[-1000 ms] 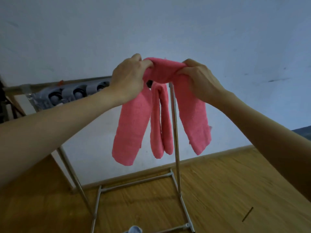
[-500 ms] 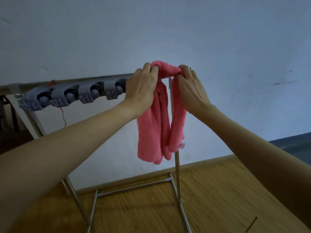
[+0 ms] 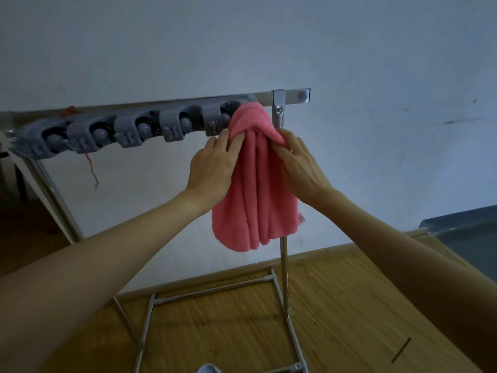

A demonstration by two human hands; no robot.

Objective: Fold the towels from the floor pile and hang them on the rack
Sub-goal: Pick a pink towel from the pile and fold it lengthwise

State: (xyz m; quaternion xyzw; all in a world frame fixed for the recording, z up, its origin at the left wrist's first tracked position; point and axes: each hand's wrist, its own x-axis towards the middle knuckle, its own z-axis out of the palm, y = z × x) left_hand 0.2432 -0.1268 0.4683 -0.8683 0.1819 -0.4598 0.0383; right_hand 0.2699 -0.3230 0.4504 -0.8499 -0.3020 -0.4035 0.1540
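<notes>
A pink towel (image 3: 255, 200) hangs bunched in long folds from the metal rack's top bar (image 3: 291, 96), just right of a grey clip strip (image 3: 129, 133). My left hand (image 3: 212, 168) rests flat against the towel's left side, fingers straight and pointing up. My right hand (image 3: 298, 168) lies on the towel's right side, its fingers pressing the upper edge near the rack's right post (image 3: 283, 262). The towel's top covers the bar there. The floor pile is out of view.
The rack's base frame (image 3: 212, 292) stands on the wooden floor (image 3: 349, 305) close to a pale wall (image 3: 242, 44). A grey object (image 3: 468, 232) sits at the right edge. A thin dark stick (image 3: 400, 352) lies on the floor.
The towel went from being held spread between both hands to hanging over the rack bar. Both hands slid down from its top to its sides, and the view rose to show the bar's end.
</notes>
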